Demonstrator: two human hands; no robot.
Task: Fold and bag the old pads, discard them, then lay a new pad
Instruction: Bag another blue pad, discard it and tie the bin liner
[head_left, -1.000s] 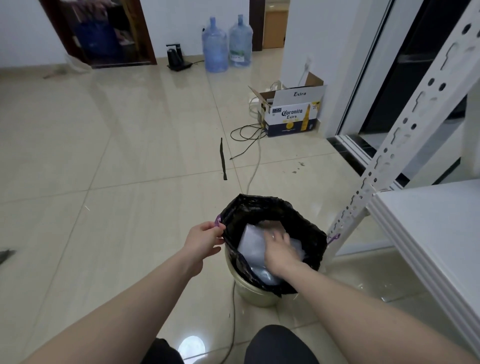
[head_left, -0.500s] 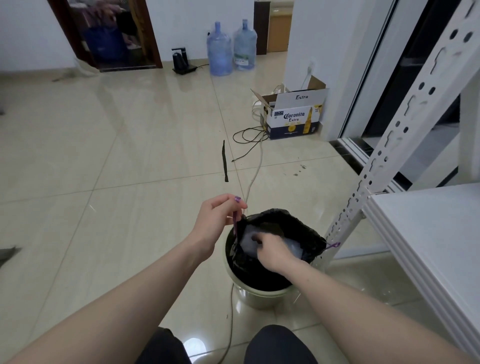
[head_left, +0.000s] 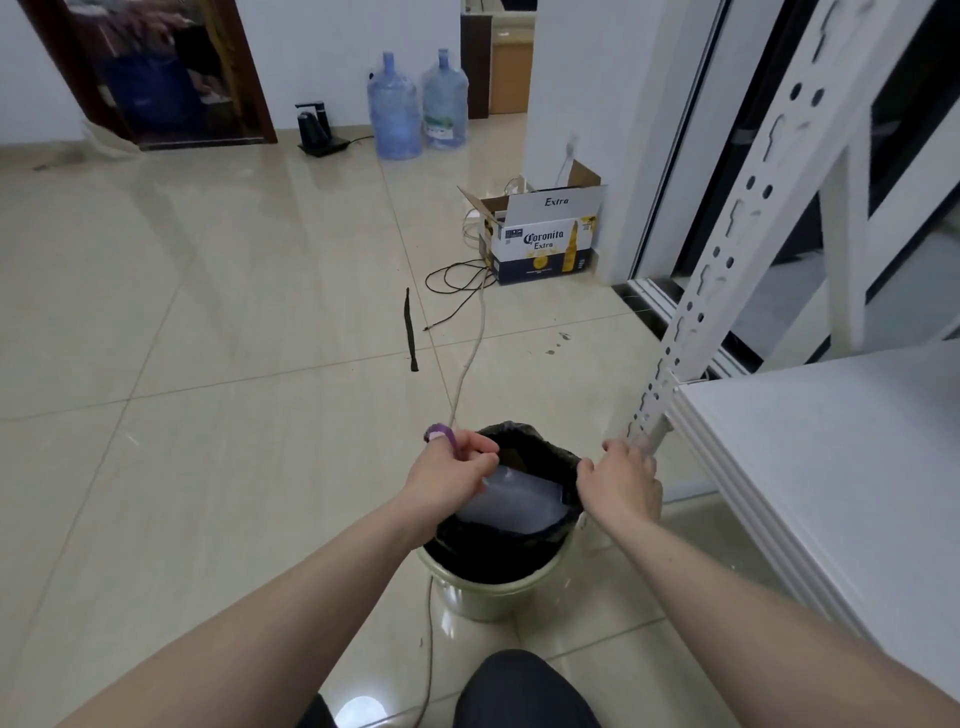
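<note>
Two hands gripping crinkly black bag (head_left: 524, 441), pale pad (head_left: 514, 499) inside

The left hand (head_left: 451, 475) covered the near-left corner of the pale bagged pad (head_left: 519, 501). The right hand (head_left: 621, 480) hid whatever it gripped at the black bag's (head_left: 498, 556) rim. Both elbows were cropped.

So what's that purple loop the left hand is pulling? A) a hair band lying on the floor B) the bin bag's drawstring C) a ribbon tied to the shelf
B: the left hand pinches the purple loop right at the rim of the black bag lining the bin.
</note>
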